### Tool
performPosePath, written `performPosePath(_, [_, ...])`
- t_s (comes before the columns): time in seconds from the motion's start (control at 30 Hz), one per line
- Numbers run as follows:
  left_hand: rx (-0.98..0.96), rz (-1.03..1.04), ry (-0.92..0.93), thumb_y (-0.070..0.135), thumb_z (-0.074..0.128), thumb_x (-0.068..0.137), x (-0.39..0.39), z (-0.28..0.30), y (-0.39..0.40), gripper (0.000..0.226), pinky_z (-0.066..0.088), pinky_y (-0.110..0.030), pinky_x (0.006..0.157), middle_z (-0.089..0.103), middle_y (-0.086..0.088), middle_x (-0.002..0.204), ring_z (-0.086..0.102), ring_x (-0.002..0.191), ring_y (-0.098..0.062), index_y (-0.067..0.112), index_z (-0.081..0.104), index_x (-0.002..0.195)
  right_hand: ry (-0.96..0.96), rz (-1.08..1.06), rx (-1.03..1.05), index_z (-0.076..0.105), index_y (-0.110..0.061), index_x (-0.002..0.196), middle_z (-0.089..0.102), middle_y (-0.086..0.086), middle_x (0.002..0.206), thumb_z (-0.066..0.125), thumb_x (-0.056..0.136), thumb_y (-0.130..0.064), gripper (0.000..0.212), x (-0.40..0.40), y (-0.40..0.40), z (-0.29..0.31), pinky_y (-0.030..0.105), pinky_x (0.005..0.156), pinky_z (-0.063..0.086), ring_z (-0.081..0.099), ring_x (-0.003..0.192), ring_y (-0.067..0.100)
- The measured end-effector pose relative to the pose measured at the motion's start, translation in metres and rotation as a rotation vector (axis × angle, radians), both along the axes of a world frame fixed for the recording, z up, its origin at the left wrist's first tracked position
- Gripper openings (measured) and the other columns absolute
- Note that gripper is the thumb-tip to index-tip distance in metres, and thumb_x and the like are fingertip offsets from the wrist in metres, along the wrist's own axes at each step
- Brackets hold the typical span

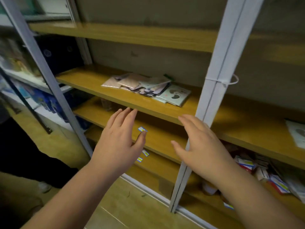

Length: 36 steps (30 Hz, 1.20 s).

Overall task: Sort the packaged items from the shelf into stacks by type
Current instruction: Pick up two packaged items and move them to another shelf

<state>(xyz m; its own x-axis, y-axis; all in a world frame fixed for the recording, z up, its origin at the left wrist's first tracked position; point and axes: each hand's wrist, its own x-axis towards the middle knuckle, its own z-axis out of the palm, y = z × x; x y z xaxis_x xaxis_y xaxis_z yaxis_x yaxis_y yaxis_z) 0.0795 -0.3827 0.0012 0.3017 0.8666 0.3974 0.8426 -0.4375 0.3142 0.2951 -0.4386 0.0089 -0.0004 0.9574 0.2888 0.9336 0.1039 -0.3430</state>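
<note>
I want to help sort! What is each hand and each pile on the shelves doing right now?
left hand: open, empty, fingers spread.
right hand: open, empty, in front of the shelf edge.
pile of packets: jumbled, unsorted, on the shelf above the hands.
small boxes: heaped loosely on a lower shelf.
zip tie: looped round the white post.

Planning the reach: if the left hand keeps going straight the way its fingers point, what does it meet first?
Probably the front edge of the wooden shelf holding the pile of packets; the left hand has its fingertips right at that edge, though depth is unclear.
</note>
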Motion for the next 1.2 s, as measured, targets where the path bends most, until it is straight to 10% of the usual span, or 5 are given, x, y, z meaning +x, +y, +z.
performPosePath(0.77, [-0.139, 0.028, -0.008, 0.063, 0.05, 0.091, -0.04, -0.024, 0.252, 0.073, 0.028, -0.031, 0.108, 0.035, 0.012, 0.157, 0.03, 0.142, -0.012, 0.038, 0.021, 0.154, 0.043, -0.047, -0.091, 0.022, -0.03, 0.155, 0.024, -0.009, 0.162, 0.056, 0.092, -0.052, 0.075, -0.034, 0.247, -0.019, 0.033, 0.115, 0.024, 0.023, 0.147, 0.014])
performPosePath(1.2, [-0.334, 0.076, 0.195, 0.068, 0.049, 0.089, -0.015, -0.035, 0.454, 0.084, 0.037, -0.042, 0.104, 0.046, -0.024, 0.143, 0.041, 0.13, -0.039, 0.008, 0.04, 0.147, 0.036, -0.264, -0.09, 0.033, -0.025, 0.152, 0.032, -0.006, 0.158, 0.057, 0.092, -0.048, 0.069, -0.058, 0.295, -0.037, 0.035, 0.116, 0.028, 0.028, 0.144, 0.014])
